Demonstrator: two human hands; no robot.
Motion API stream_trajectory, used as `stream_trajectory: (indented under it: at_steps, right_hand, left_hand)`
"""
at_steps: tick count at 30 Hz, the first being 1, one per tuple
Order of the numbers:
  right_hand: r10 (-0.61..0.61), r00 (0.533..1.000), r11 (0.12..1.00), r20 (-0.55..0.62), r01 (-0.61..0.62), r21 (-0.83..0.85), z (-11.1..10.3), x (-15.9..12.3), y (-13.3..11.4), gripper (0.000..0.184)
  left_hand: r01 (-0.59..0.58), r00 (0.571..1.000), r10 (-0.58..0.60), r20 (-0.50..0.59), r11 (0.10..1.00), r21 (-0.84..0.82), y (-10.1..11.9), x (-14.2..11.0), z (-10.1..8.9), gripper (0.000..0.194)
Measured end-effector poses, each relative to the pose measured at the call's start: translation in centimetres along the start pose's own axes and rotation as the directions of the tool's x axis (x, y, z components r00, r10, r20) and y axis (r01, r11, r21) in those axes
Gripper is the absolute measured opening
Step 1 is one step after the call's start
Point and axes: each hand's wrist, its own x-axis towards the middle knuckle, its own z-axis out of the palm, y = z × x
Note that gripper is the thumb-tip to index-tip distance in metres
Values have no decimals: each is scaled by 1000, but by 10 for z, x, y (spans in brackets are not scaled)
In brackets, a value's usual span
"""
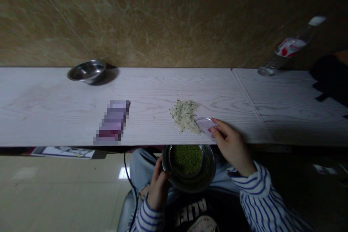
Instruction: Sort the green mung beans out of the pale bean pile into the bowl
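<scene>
Head view gives us a pile of white grains mixed with green beans (185, 114) on the worktop (146, 87), our landmark here. Our right hand (232, 146) has its fingers pinched on a clear protractor (202, 124), whose free edge meets the pile's near right side. Our left hand (160, 190) is clamped on the left rim of a steel bowl (208, 175) holding green beans, nearer to us than the pile and below the worktop's front edge. Our two hands are apart.

We judge the step in hand to be working the protractor at the pile's border; moving it further would call for a low, light touch and a steady bowl.

The protractor's free end points left, into the pile; with fingers over part of it, we cannot tell its long axis. The pile itself runs longest from the wall side towards us, slanting slightly right. The bowl is round, its mouth facing up.
</scene>
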Motion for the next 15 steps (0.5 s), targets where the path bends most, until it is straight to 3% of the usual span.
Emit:
stream_trajectory:
  at_steps: [8,15]
  right_hand:
    - [-52,996,998,69,51,23,6,-10,-16,38]
    - [-40,999,999,11,39,23,-11,-16,-3,38]
  left_hand:
    - [-27,1000,27,-3,1000,-3,1,-2,4,53]
    - [-9,1000,9,29,1000,-19,-2,-1,3,53]
